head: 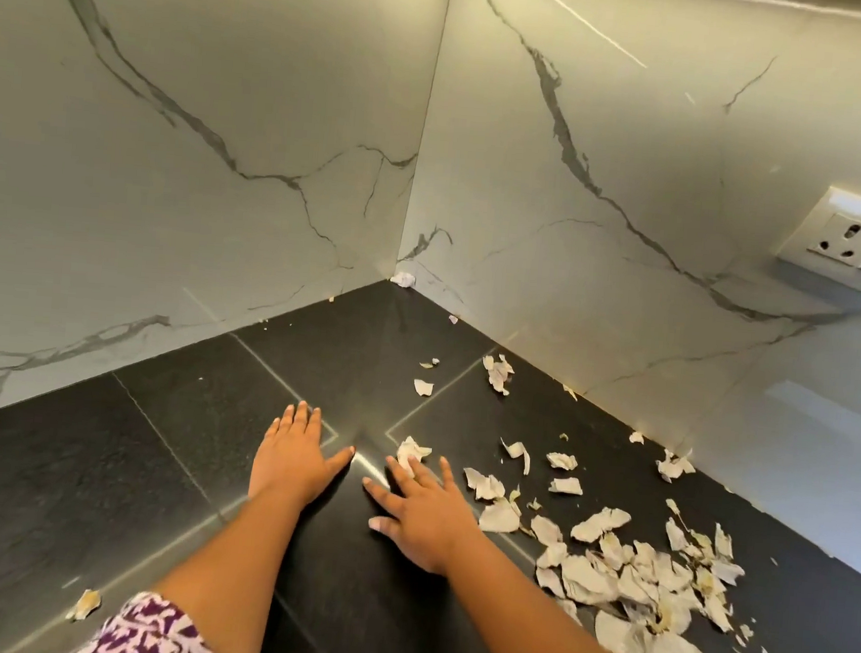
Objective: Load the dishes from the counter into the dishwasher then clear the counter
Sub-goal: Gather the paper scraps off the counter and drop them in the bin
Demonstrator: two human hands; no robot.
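My left hand [293, 457] lies flat on the black counter [160, 459], fingers straight and pointing toward the corner. My right hand [419, 513] also lies flat beside it, fingers spread, its fingertips touching a pale peel scrap [412, 451]. Several dry whitish peel scraps are strewn over the counter to the right, thickest in a pile [644, 590] near my right forearm. No dishes or dishwasher are in view.
White marble-look walls meet at a corner [397, 267], where a small crumpled scrap [404, 279] lies. A wall socket [847, 243] is on the right wall. One stray peel piece [84, 604] lies at the lower left by my patterned sleeve [152, 634].
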